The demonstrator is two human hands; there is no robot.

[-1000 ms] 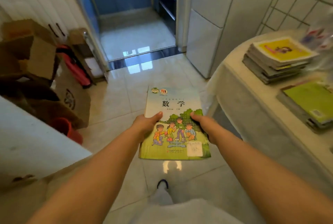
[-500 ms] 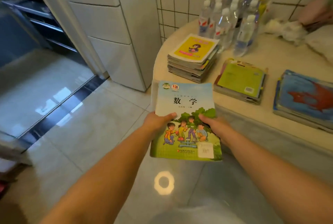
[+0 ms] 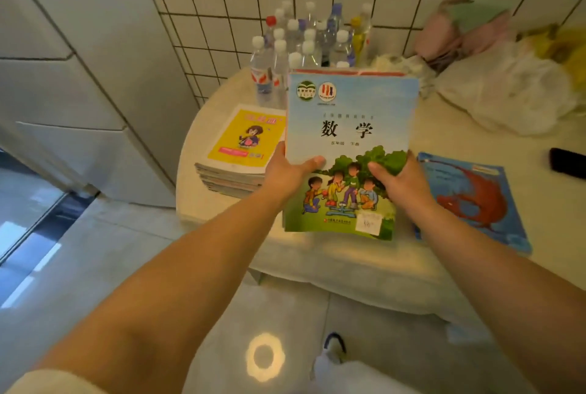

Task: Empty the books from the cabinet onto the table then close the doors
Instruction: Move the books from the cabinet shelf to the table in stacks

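Over the cream table (image 3: pixel 222 213), left hand (image 3: pixel 287 171) and right hand (image 3: pixel 402 183) pinch the maths books (image 3: pixel 348 127) thumbs-on-top, keeping them level for setting down.

Left hand (image 3: pixel 287 168), right hand (image 3: pixel 401 179), thumbs-up grip.

math book (image 3: pixel 348 127) | blue-green cover, face-up | held over table (image 3: pixel 333 254)
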